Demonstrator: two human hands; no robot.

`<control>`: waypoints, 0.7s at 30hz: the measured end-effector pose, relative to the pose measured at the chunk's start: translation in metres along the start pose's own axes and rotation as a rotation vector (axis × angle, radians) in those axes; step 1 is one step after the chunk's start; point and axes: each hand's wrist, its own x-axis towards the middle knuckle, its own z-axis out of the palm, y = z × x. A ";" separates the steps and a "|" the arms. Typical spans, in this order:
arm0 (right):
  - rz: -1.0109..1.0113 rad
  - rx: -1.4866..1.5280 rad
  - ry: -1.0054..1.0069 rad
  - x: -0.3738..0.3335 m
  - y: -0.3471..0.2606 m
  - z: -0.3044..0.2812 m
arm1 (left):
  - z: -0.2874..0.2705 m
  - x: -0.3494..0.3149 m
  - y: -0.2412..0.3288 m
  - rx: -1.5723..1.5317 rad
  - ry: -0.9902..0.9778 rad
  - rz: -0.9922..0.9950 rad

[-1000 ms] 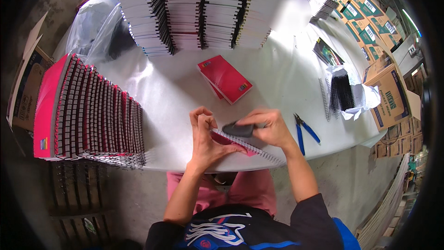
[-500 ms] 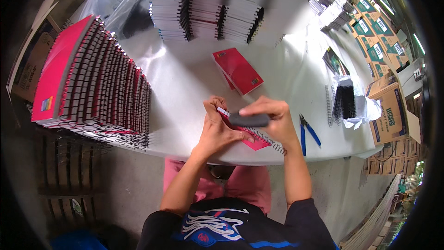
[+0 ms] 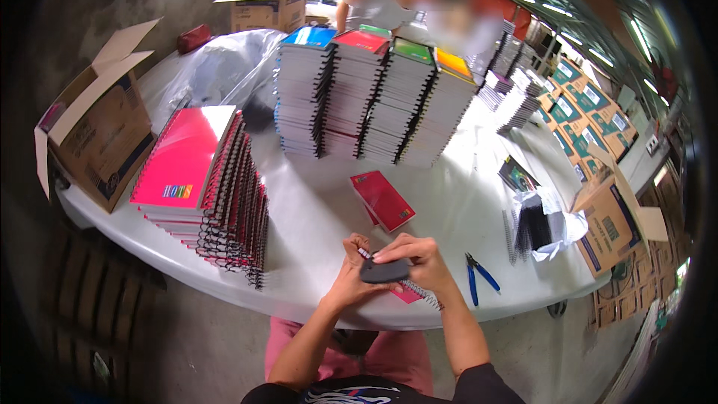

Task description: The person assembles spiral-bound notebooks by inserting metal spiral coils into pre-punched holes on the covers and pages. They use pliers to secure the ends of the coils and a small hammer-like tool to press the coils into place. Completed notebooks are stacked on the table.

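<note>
Near the table's front edge, my left hand (image 3: 345,283) is closed on a small red notebook (image 3: 406,295), largely hidden by the hands. A wire coil (image 3: 425,295) runs along the notebook's edge and sticks out beyond its right end. My right hand (image 3: 425,260) grips a dark, flat, rounded block (image 3: 385,271) over the coil; its exact kind is not clear. Just beyond the hands lie red pocket notebooks (image 3: 383,200), one on top of another. To the right rest wire cutters (image 3: 479,275) with blue handles, their jaws pointing away from me.
A tall stack of red spiral notebooks (image 3: 183,157) stands left on the white table (image 3: 299,232). Farther back rise notebook stacks (image 3: 355,97) in several colours. Black coils (image 3: 532,228) lie in white paper at right, near a cardboard box (image 3: 609,221). Beyond the table is another person (image 3: 374,4).
The view has tilted up, bringing the far side and another person into sight. My right hand and the dark block have shifted slightly left along the coil, toward my left hand.
</note>
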 end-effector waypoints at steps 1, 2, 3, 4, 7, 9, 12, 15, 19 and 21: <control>0.011 -0.065 0.008 -0.001 0.000 0.003 | -0.001 0.000 0.004 0.086 -0.006 0.016; 0.144 -0.114 -0.008 0.002 0.003 0.002 | -0.001 0.001 0.007 0.170 -0.012 0.034; 0.116 -0.186 0.032 -0.003 0.002 -0.004 | 0.001 0.004 0.009 0.237 -0.037 0.061; 0.059 -0.245 0.056 -0.001 0.002 -0.007 | -0.004 0.005 0.009 0.271 -0.075 0.080; 0.034 -0.443 0.277 0.001 0.019 -0.035 | -0.006 0.002 0.004 0.070 0.067 -0.091; 0.192 -0.721 0.390 -0.022 0.053 -0.081 | -0.002 0.005 0.020 -0.250 0.093 -0.191; 0.595 -1.144 0.297 -0.076 0.065 -0.106 | -0.005 0.001 0.014 -0.474 0.133 -0.236; 0.802 -1.151 0.394 -0.111 0.039 -0.090 | -0.020 0.000 0.007 -0.456 0.214 -0.182; 0.619 -1.042 0.493 -0.162 0.073 -0.048 | -0.015 0.007 0.004 -0.419 0.382 -0.133; 0.591 -1.065 0.483 -0.174 0.076 -0.049 | 0.009 0.010 0.012 -0.432 0.399 -0.117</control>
